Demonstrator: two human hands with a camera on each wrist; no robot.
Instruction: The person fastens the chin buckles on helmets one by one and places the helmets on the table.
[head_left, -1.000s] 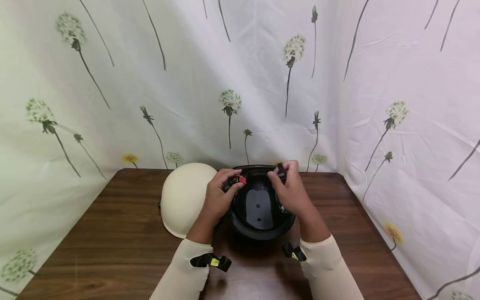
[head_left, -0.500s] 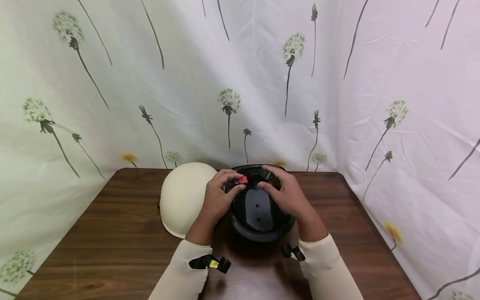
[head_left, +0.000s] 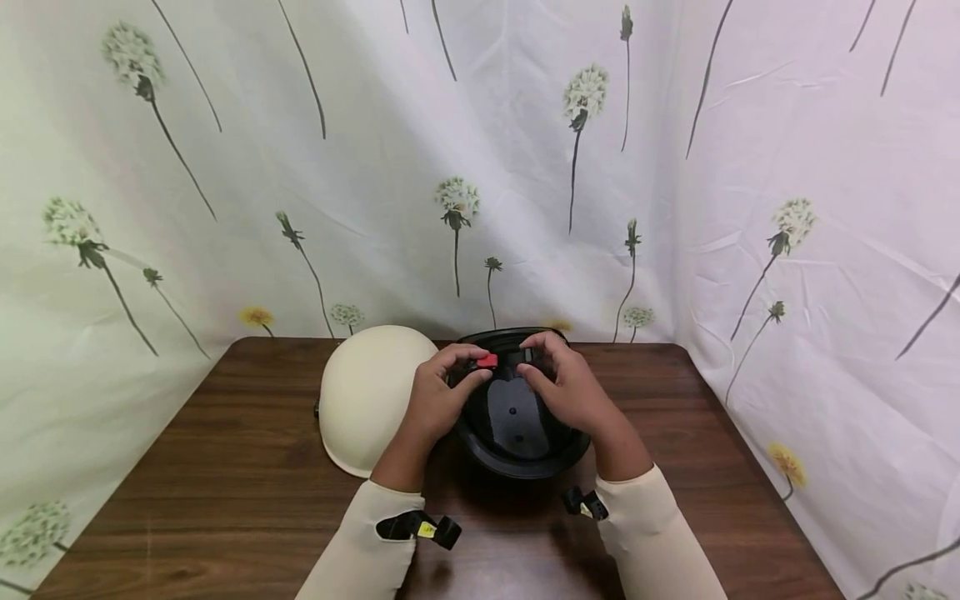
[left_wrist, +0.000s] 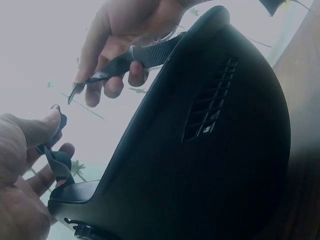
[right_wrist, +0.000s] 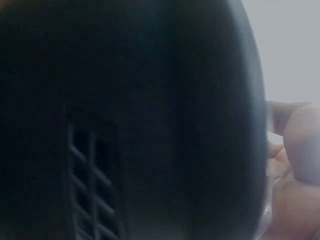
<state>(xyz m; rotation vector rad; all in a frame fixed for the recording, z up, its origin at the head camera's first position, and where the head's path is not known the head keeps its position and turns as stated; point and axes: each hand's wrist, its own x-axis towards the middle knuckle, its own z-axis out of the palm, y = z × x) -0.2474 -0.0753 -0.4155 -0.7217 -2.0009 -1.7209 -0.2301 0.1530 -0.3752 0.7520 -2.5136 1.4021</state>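
Note:
A black helmet point(head_left: 516, 421) lies upside down on the table, its smooth hollow inside facing up. My left hand point(head_left: 435, 396) pinches a red buckle piece point(head_left: 487, 361) on a chin strap above the hollow. Opposite it, my right hand point(head_left: 579, 392) grips the other strap's black end point(head_left: 527, 356) between thumb and fingers. The left wrist view shows both strap ends apart, a small gap between them, with the ribbed grey strap point(left_wrist: 157, 51) running from the helmet rim to the right hand. In the right wrist view, the vented helmet shell point(right_wrist: 165, 120) hides most of the right hand.
Left of the black helmet, a cream helmet point(head_left: 371, 396) sits dome up, close beside the left forearm. Both stand near the back of the brown wooden table point(head_left: 225, 467). A white cloth point(head_left: 375, 167) printed with dandelions hangs behind and at the sides.
My right hand has moved left and inward with its strap end, closer to the red buckle piece. The left hand keeps its pinch almost in place.

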